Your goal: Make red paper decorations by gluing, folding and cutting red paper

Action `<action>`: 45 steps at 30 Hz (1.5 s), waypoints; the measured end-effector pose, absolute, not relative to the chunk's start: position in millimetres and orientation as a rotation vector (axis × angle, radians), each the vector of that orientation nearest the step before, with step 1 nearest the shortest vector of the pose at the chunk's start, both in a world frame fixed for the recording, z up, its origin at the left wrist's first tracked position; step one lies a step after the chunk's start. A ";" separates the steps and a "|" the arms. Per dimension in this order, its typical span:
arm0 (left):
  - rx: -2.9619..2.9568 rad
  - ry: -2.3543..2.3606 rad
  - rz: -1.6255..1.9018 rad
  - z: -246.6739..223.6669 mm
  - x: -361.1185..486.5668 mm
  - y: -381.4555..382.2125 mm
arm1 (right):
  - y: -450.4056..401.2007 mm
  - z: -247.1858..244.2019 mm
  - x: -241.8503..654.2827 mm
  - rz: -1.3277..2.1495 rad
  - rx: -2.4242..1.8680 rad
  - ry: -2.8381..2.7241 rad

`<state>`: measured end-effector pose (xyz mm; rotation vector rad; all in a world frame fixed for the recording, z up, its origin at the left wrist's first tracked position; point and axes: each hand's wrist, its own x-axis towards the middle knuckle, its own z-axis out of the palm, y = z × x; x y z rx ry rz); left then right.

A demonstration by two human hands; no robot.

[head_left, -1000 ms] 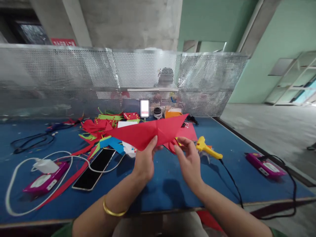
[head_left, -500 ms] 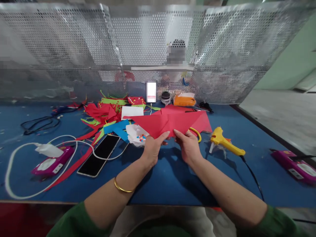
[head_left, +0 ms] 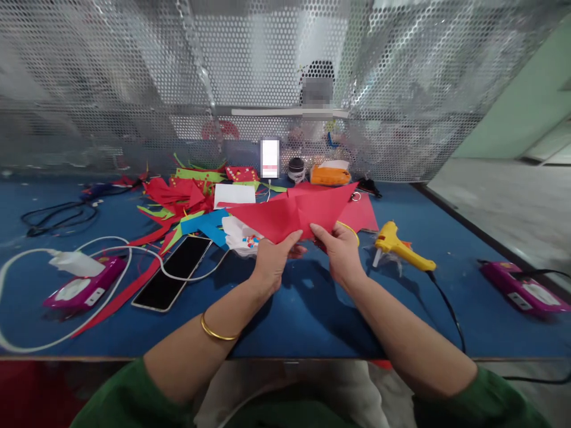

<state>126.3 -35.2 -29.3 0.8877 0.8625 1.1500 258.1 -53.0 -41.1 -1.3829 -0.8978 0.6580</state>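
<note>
A piece of folded red paper (head_left: 272,219) is held up above the blue table, creased down its middle with a pointed corner at each side. My left hand (head_left: 274,258) pinches its lower edge left of the crease, thumb in front. My right hand (head_left: 336,249) grips the same edge just right of the crease. Behind the right hand a yellow ring-shaped handle (head_left: 353,230) shows in part; the rest is hidden. More red paper (head_left: 366,213) lies flat under the held piece. A yellow glue gun (head_left: 401,246) rests on its side to the right.
On the left lie a black phone (head_left: 173,273), a purple power strip (head_left: 84,284) with a white cable, and red scraps (head_left: 173,196). A crumpled white wrapper (head_left: 238,235) is beside my left hand. Another purple power strip (head_left: 526,288) sits far right. A perforated metal screen (head_left: 276,71) stands behind.
The red paper's right side has tilted up and its wings now angle apart at the crease. Both hands keep their hold. The whole view has shifted slightly.
</note>
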 end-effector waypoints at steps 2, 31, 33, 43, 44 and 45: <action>0.859 0.853 1.151 -28.7 125.1 -34.0 | -49.8 -35.2 272.3 0.546 -1.539 -0.994; 0.727 0.718 1.209 1.4 111.3 -19.4 | -67.2 -18.1 256.5 0.726 -1.139 -0.883; 0.768 0.718 1.193 4.2 115.5 -18.1 | -61.5 -14.8 255.6 0.744 -1.084 -0.847; 0.951 0.782 1.024 3.3 118.1 -14.9 | -53.1 -10.1 259.9 0.744 -1.123 -0.768; 0.956 0.783 0.999 3.0 116.0 -15.4 | -53.8 -11.0 260.6 0.734 -1.137 -0.763; 0.961 0.790 0.979 3.0 113.9 -15.8 | -54.6 -12.0 261.4 0.729 -1.153 -0.761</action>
